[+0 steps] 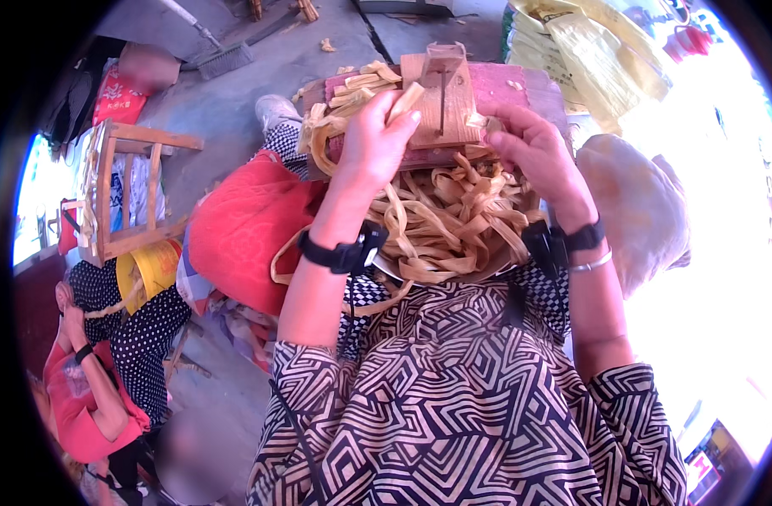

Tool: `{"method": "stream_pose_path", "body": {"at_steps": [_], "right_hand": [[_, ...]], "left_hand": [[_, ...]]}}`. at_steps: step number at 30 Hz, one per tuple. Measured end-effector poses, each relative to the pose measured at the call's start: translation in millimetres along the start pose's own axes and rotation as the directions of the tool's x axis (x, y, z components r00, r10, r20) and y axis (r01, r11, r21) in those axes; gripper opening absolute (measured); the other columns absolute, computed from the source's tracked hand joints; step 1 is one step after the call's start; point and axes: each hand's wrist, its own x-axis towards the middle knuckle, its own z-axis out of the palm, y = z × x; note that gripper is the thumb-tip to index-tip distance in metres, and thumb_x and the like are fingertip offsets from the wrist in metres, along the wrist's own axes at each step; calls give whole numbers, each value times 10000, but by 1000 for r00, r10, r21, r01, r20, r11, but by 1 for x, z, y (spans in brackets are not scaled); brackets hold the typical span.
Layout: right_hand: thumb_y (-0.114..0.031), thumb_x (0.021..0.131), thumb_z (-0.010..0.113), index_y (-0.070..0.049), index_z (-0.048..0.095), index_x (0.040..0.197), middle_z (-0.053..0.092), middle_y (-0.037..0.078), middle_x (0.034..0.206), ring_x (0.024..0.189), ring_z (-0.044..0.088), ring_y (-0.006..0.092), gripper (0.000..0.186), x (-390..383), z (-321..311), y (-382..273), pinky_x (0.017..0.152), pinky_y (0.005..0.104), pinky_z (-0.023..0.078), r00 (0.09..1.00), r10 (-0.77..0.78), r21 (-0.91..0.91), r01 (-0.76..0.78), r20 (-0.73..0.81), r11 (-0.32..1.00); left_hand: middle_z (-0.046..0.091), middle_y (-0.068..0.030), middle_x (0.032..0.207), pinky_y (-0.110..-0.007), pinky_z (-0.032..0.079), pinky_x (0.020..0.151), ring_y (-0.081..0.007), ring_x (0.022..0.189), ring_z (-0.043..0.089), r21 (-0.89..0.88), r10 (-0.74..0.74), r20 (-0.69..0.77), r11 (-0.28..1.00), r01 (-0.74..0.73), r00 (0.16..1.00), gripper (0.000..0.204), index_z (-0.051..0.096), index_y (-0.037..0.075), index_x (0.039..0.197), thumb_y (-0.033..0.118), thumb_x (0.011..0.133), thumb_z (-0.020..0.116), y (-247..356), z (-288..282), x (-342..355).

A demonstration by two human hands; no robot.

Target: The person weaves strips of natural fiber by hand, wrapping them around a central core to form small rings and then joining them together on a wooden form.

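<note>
My left hand (371, 145) is closed on a pale dried plant-fibre strip (409, 97), whose end sticks up past the thumb. Just right of it stands a wooden block (462, 99) with a narrow dark slot or rod down its middle. At the block's right edge my right hand (538, 150) has its fingers pinched on the end of a small pale strip (480, 121); how far the strip runs is hidden. Below both hands a heap of tan flat fibre strips (441, 221) lies in a pale-rimmed basin (487, 274) on my lap.
The block rests on a worn reddish board (542, 97), with more folded strips (365, 84) at its left. A wooden stool (154, 190), a broom (224, 61) and a yellowish sack (601, 63) stand around. At left a co-worker's hands (70, 316) hold a strip.
</note>
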Motion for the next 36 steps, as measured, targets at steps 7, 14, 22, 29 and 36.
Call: {"method": "stream_pose_path", "body": {"at_steps": [7,14,22,29,36], "right_hand": [[-59,871,604,52,580,1084,650,116,891,730,626,173,241,-90,24,-106,604,266,509,754,-607,684,305,253,663],[-81,836,619,61,565,1084,615,153,845,666,603,238,291,-111,36,-114,538,275,479,551,-829,797,458,93,393],[-115,766,652,-32,577,1124,610,125,963,801,605,271,376,-119,15,-110,666,288,492,628,-754,635,505,195,585],[-87,757,642,-40,605,1098,637,136,995,874,628,286,346,-67,-4,12,730,357,514,849,-477,-657,495,227,568],[-161,763,609,-164,669,978,614,12,1066,973,541,245,223,-20,-10,53,839,418,416,862,-504,-895,178,-58,408]], "left_hand": [[442,53,653,-147,256,447,0,500,323,-667,-431,405,464,583,807,148,588,23,992,132,904,539,71,-14,-27],[431,56,659,-152,261,477,-3,554,333,-677,-341,362,543,496,868,143,606,0,988,103,921,532,97,-15,-49],[464,34,719,-151,282,495,-9,559,335,-692,-334,358,532,488,872,169,582,-8,1047,84,930,504,101,-25,-54],[493,52,730,-146,273,488,6,570,346,-563,-373,290,678,472,881,153,622,33,1021,110,938,520,90,-35,-61],[522,72,762,-187,366,554,-17,646,453,-387,-327,332,808,444,885,128,618,13,998,69,896,564,82,-2,-51]]}}
